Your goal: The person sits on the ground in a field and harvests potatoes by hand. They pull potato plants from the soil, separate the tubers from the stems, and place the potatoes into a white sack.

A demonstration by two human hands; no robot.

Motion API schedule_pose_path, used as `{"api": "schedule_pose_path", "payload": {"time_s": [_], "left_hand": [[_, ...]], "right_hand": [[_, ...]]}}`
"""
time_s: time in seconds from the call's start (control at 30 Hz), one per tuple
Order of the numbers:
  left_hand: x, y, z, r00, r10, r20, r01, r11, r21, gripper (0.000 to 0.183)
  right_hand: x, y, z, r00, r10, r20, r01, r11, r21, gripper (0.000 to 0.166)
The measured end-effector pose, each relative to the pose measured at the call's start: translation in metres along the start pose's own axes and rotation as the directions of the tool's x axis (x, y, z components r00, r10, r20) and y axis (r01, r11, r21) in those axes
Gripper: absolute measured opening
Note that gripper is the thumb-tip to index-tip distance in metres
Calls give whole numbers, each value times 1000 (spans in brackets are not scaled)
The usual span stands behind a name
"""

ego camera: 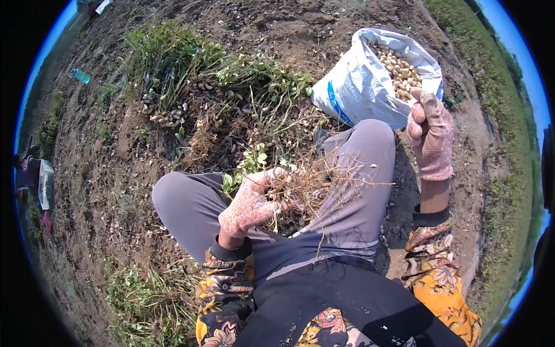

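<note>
My left hand [251, 201], in a patterned work glove, grips a bunch of peanut plants by the stems. Their thin dry roots [321, 182] fan out to the right over my lap, and a few green leaves [253, 160] show behind the glove. At the near rim of a white woven sack [355, 82] is my right hand [431, 134], gloved too, with its fingers curled. Whether anything is inside those fingers is hidden. The sack leans open beyond my right knee and holds many peanuts in their shells [396, 69].
Pulled peanut plants [173, 60] with pods attached lie heaped ahead of me. Another pile of plants [143, 299] is at lower left. A teal bottle [80, 76] lies on the soil at far left, above a pale container [46, 184]. Grass [498, 130] borders the right side.
</note>
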State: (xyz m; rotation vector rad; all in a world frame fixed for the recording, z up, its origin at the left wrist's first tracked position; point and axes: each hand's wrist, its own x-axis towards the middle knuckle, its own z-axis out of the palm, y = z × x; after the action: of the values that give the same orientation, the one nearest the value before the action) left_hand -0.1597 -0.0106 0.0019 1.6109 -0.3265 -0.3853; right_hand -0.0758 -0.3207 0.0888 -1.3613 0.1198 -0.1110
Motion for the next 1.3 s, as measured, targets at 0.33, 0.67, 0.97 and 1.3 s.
{"api": "schedule_pose_path", "payload": {"time_s": [0.33, 0.67, 0.97, 1.3], "left_hand": [[0, -27, -52, 778, -183, -601, -537, 302, -788, 35], [-51, -6, -125, 262, -361, -895, -802, 435, -410, 34], [-472, 142, -176, -745, 17, -666, -511, 628, 587, 81], [-283, -64, -196, 100, -418, -903, -521, 751, -406, 30]], "right_hand": [[36, 33, -51, 994, -78, -72, 31, 861, -507, 25], [9, 89, -1, 904, -248, 348, 427, 536, -728, 14], [9, 99, -6, 940, -217, 265, 342, 634, -694, 18], [33, 85, 49, 806, -41, 590, 527, 503, -685, 17]]}}
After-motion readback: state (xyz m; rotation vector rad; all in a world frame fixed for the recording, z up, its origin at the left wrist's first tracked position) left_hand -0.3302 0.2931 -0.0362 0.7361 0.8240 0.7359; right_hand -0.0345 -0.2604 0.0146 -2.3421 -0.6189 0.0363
